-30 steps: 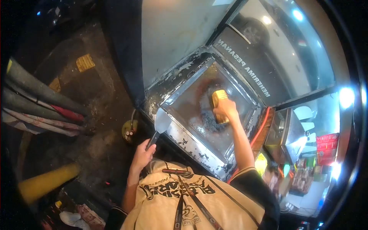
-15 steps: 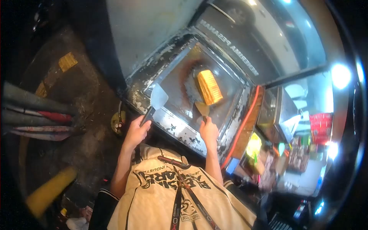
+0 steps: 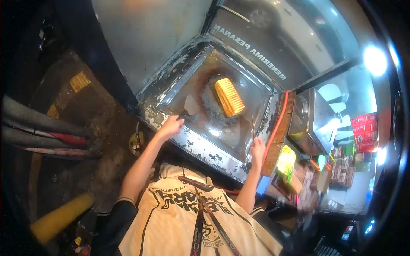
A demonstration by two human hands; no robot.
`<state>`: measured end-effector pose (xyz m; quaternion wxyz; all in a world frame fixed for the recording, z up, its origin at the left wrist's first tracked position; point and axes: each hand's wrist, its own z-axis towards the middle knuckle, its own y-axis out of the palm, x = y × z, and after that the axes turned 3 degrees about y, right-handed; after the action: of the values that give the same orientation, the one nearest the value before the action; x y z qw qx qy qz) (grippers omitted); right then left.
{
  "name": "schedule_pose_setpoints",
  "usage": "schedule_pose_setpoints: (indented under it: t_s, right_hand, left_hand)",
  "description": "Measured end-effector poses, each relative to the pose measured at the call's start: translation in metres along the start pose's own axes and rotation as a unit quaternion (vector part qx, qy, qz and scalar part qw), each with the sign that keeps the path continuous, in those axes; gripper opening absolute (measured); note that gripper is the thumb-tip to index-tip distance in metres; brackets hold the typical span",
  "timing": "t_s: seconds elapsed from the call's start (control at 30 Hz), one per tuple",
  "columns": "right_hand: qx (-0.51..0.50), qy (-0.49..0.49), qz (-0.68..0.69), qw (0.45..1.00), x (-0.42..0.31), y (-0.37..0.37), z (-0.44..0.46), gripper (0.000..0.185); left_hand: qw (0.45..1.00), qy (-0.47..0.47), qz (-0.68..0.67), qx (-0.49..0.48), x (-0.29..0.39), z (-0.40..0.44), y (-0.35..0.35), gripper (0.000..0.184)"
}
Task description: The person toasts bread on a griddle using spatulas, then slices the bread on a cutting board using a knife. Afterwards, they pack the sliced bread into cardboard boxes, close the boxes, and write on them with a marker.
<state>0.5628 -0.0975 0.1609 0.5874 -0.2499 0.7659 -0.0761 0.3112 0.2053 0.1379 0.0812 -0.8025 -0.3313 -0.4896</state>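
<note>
Spatula (image 3: 191,105) moved nearer bread (image 3: 229,97), left hand (image 3: 172,126) gripping, right hand (image 3: 257,148) holding another

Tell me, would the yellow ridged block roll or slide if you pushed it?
The yellow ridged block probably wouldn't roll, because its long sides look flattish. It might slide, since the griddle under it looks shiny, maybe greasy. It could bend or split if lifted by one end, as its top looks sliced across.

Wide open above the griddle (image 3: 198,77)! Passable between left spatula (image 3: 191,104) and loaf (image 3: 229,97), passable again between loaf and right-hand tool (image 3: 253,121); blocked near the middle by that loaf, walled off beyond by grey panel (image 3: 153,38) and lettered glass (image 3: 256,47), hemmed at right by orange hose (image 3: 278,123).
</note>
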Motion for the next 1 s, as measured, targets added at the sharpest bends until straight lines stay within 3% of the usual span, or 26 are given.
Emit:
schedule_pose_setpoints:
  t_s: [0.07,0.13,0.2,0.23,0.27,0.33,0.4,0.47,0.53,0.57,0.67,0.7,0.73,0.77,0.83,0.9,1.0]
  right_hand:
    - [-0.089,0.053,0.169,0.980,-0.008,0.007,0.016,0.021]
    - [-0.133,0.078,0.186,0.970,-0.011,0.024,0.018,0.018]
    - [-0.173,0.093,0.185,0.963,-0.021,0.037,-0.009,0.017]
    - [-0.210,0.091,0.173,0.958,-0.013,0.035,-0.015,0.017]
    - [-0.247,0.091,0.161,0.951,-0.002,0.029,-0.023,0.017]
    - [-0.290,0.023,0.070,0.954,0.024,0.022,-0.039,0.022]
    - [-0.245,-0.038,0.018,0.969,0.023,0.014,-0.068,0.034]
    - [-0.178,-0.136,-0.017,0.975,0.050,0.015,-0.078,0.037]
    - [-0.131,-0.108,-0.073,0.983,0.032,-0.001,-0.098,0.038]
    - [-0.122,-0.101,-0.100,0.982,0.023,-0.011,-0.107,0.038]
    - [-0.051,-0.162,-0.094,0.981,0.037,-0.020,-0.109,0.037]
    - [-0.042,-0.161,-0.115,0.979,0.036,-0.024,-0.110,0.037]
    - [-0.043,-0.147,-0.132,0.979,0.038,-0.026,-0.107,0.038]
    - [-0.047,-0.131,-0.150,0.979,0.041,-0.027,-0.103,0.038]
    - [-0.049,-0.124,-0.146,0.980,0.050,-0.019,-0.092,0.038]
    - [-0.054,-0.130,-0.134,0.981,0.044,-0.006,-0.084,0.038]
    - [-0.008,-0.207,-0.136,0.969,0.035,0.013,-0.082,0.038]
  left_hand:
    - [1.000,-0.006,0.006,-0.013,0.017,0.031,0.004,0.013]
    - [0.998,-0.010,0.058,-0.024,0.035,0.065,0.009,0.019]
    - [0.994,-0.012,0.101,0.031,0.057,0.087,0.017,0.042]
    - [0.977,-0.007,0.213,-0.003,0.074,0.098,0.014,0.063]
    - [0.960,0.010,0.281,0.000,0.082,0.108,0.010,0.055]
    - [0.913,-0.006,0.394,-0.100,0.097,0.139,-0.008,0.045]
    - [0.838,0.109,0.531,-0.056,0.125,0.116,0.001,0.035]
    - [0.811,0.091,0.571,-0.087,0.130,0.118,-0.001,0.039]
    - [0.782,0.026,0.608,-0.136,0.145,0.103,0.019,0.050]
    - [0.759,0.102,0.632,-0.118,0.125,0.114,0.009,0.032]
    - [0.686,0.236,0.673,-0.142,0.099,0.114,0.006,0.045]
    - [0.705,0.217,0.660,-0.141,0.104,0.089,0.030,0.050]
    - [0.760,0.131,0.613,-0.172,0.105,0.079,0.043,0.049]
    - [0.791,0.090,0.589,-0.136,0.105,0.057,0.066,0.044]
    - [0.799,0.117,0.562,-0.179,0.091,0.045,0.078,0.031]
    - [0.856,0.029,0.475,-0.200,0.091,0.028,0.093,0.013]
    - [0.906,-0.085,0.370,-0.186,0.103,0.026,0.089,0.008]
